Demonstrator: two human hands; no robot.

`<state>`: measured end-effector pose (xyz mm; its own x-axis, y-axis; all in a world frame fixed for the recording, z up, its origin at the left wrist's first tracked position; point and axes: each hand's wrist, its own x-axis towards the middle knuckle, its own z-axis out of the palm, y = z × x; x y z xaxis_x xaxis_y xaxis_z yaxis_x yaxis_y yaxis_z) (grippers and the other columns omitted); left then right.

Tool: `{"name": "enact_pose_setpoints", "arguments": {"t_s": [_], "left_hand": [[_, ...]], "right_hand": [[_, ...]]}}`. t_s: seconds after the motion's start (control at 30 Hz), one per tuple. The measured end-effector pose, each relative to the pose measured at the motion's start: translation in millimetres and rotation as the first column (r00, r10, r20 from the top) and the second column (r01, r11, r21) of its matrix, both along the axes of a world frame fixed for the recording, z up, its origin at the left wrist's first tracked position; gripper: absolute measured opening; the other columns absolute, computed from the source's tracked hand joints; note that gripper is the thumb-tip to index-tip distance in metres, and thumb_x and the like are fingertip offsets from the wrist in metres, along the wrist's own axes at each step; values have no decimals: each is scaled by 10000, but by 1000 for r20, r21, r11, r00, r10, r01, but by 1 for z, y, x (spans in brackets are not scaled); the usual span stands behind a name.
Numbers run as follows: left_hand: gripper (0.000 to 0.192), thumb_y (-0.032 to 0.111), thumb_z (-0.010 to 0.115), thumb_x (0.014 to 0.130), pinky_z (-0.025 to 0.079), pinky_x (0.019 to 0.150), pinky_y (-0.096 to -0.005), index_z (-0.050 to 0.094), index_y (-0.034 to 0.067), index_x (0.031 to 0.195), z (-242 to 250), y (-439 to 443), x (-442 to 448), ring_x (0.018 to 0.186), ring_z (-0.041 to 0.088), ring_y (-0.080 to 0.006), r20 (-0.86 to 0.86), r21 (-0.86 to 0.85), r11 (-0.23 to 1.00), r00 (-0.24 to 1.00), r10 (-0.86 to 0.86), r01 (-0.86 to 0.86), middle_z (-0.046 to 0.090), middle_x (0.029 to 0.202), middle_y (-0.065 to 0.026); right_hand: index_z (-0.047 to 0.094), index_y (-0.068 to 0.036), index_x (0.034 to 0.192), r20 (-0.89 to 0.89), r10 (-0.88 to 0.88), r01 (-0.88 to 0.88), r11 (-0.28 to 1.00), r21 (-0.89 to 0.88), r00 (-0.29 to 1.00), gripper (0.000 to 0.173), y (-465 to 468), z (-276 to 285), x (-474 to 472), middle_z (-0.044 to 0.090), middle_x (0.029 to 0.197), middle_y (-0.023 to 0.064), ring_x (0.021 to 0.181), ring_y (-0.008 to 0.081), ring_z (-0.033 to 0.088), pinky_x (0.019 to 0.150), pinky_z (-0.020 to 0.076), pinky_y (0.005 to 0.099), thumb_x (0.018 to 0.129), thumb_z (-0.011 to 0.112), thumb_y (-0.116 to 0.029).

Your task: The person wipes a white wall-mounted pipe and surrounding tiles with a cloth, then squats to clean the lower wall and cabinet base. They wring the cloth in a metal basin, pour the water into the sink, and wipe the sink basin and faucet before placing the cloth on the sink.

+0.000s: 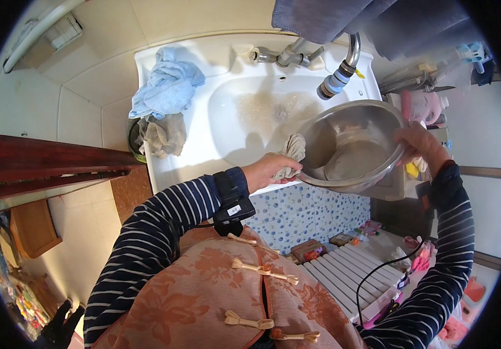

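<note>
A round stainless-steel basin [359, 139] is held tilted over the front right of the white sink [224, 131]. Its far right rim is gripped by my right hand [420, 144]. My left hand [272, 170] is closed on a crumpled greyish rag [293, 152], its thumb at the basin's left rim. Greyish liquid appears to lie in the basin; how much cannot be told. Cloudy, foamy brown water [268, 109] spreads over the bottom of the sink around the drain.
Above the basin hangs the curved faucet spout [335, 80]. A light blue towel [167, 83] and a dirty beige cloth [165, 133] lie on the sink's left ledge. A pink jug [423, 107] stands at right. White slatted panel [351, 275] is below; a dark towel [320, 17] hangs overhead.
</note>
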<state>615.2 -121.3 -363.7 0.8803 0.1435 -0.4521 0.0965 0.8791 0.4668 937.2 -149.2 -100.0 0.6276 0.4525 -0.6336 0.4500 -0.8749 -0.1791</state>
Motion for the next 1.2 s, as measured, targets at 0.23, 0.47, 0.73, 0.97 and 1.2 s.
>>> {"name": "enact_pose_setpoints", "arguments": {"t_s": [0.23,0.47,0.73,0.97,1.2], "left_hand": [[171,172,715,927,514,920,-298,689,55,1049,2,2,6,994,611,-143,-16,-33,999,1000,12,-12,645,1057,-54],[160,180,731,904,518,861,-321,694,85,1027,-4,-4,11,922,649,-155,-30,-62,998,1000,-5,4,683,1017,-49],[176,222,722,908,528,808,-346,706,96,1029,-21,-15,21,861,670,-168,-74,-70,997,997,-32,27,721,962,-51],[170,225,678,942,538,818,-309,697,81,1031,-14,-17,11,846,658,-148,-43,-90,996,999,-20,16,702,934,-39],[166,238,657,957,553,802,-288,691,87,1013,-46,-15,5,865,660,-135,187,94,996,982,-26,9,691,937,-25]], "right_hand": [[641,127,912,95,97,-95,995,-24,991,354,22,13,-12,739,766,234,570,287,743,527,638,329,918,628,-227],[645,134,913,145,186,-176,981,-79,972,379,30,19,-18,738,763,230,558,279,738,522,635,324,942,615,-243],[652,128,943,116,195,-183,977,-108,974,403,28,17,-16,743,803,250,585,306,746,516,634,336,947,579,-268],[654,128,954,156,217,-196,971,-137,964,399,36,17,-21,736,771,260,592,312,748,506,632,360,921,587,-265],[621,95,942,26,485,-480,871,-104,874,386,32,2,2,721,760,258,556,325,729,476,610,386,918,582,-288]]}}
